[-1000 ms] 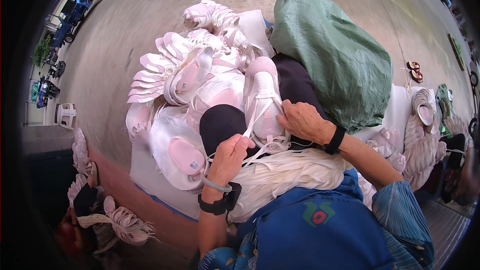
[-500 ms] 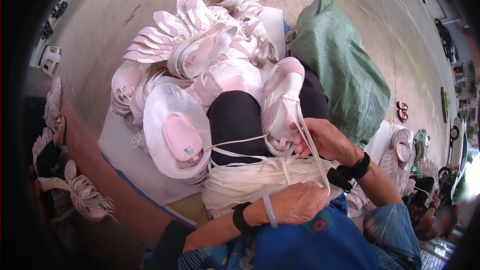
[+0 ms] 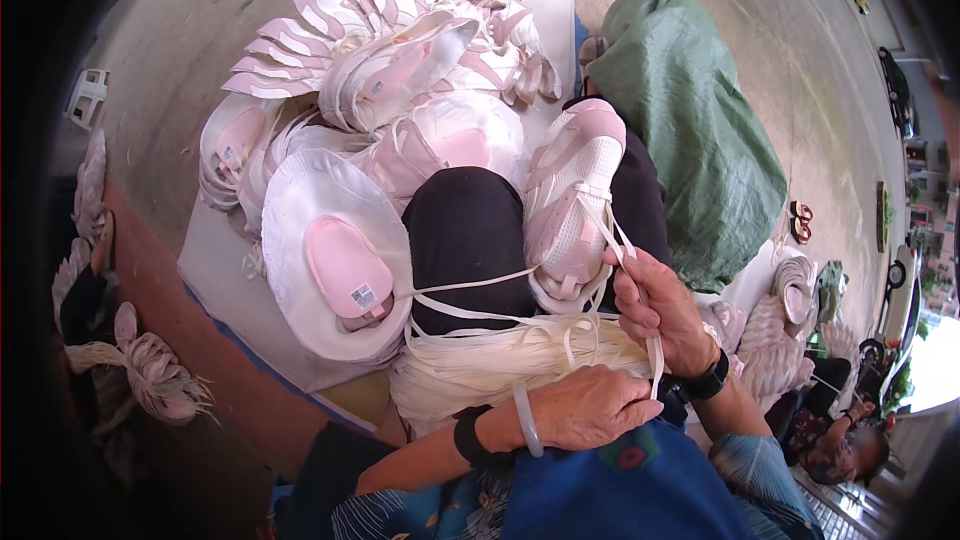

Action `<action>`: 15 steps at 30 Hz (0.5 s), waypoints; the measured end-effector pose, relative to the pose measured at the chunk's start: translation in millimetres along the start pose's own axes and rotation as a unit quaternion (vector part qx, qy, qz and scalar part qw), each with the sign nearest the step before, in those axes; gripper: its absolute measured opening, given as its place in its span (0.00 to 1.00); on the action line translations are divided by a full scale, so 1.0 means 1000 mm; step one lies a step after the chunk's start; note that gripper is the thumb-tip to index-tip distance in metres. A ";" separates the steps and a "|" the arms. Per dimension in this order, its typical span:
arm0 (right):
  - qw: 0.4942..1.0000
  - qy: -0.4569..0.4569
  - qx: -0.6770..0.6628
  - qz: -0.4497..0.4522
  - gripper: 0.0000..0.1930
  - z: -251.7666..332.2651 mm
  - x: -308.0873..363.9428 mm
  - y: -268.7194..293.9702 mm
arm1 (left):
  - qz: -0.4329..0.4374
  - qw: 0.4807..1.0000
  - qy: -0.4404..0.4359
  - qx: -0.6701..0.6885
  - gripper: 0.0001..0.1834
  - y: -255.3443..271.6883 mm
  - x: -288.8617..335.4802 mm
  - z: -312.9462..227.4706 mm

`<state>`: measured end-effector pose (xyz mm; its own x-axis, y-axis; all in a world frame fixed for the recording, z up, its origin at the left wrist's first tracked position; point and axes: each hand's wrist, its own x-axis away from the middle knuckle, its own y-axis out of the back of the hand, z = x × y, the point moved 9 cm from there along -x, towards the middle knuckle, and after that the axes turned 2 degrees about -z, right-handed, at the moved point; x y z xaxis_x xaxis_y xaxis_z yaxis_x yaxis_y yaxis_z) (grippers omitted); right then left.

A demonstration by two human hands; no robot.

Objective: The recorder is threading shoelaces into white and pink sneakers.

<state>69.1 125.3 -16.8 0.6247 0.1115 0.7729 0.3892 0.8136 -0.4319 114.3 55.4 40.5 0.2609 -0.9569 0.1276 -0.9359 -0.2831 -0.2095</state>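
Note:
A white and pink shoe upper (image 3: 575, 205) rests toe-away against my right leg, with a white shoelace (image 3: 618, 238) running from its eyelets toward me. My right hand (image 3: 665, 318), with a dark watch on the wrist, grips the lace strands just below the upper. Lower down, my left hand (image 3: 585, 408) pinches the lace near its end, close to my blue apron (image 3: 620, 495). Across my lap lies a thick bundle of cream shoelaces (image 3: 470, 375); a few loose strands cross my dark-clothed left knee (image 3: 465, 240).
Stacks of shoe uppers (image 3: 335, 260) cover a pale sheet (image 3: 225, 265) ahead and left. A green cloth (image 3: 690, 140) drapes something at the right. More uppers (image 3: 165, 375) lie far left. Sandals (image 3: 801, 223) stand on the concrete floor, and another person (image 3: 835, 445) sits far right.
My right hand, open beside the upper before, has closed around the lace strands. My left hand keeps its pinch on the lace. The whole view has shifted slightly.

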 end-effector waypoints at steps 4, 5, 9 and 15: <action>0.996 -0.057 -0.066 0.030 0.10 -0.013 0.002 0.006 | -0.079 0.989 0.094 0.088 0.19 0.049 0.021 0.028; 0.995 -0.060 -0.068 0.030 0.10 -0.014 0.004 0.004 | -0.168 0.969 0.084 0.160 0.18 0.063 0.025 0.037; 0.992 -0.086 -0.083 0.034 0.10 -0.019 0.005 -0.002 | -0.282 0.910 0.072 0.295 0.15 0.087 0.025 0.053; 0.993 -0.067 0.057 0.079 0.09 -0.009 0.006 -0.017 | -0.293 0.902 0.053 0.312 0.15 0.101 0.013 0.056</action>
<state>72.2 107.3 -8.9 0.5738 0.3107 0.7578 0.2093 0.8389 -0.5025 36.1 10.6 -33.3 0.6120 -0.6294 0.4788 -0.3212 -0.7511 -0.5768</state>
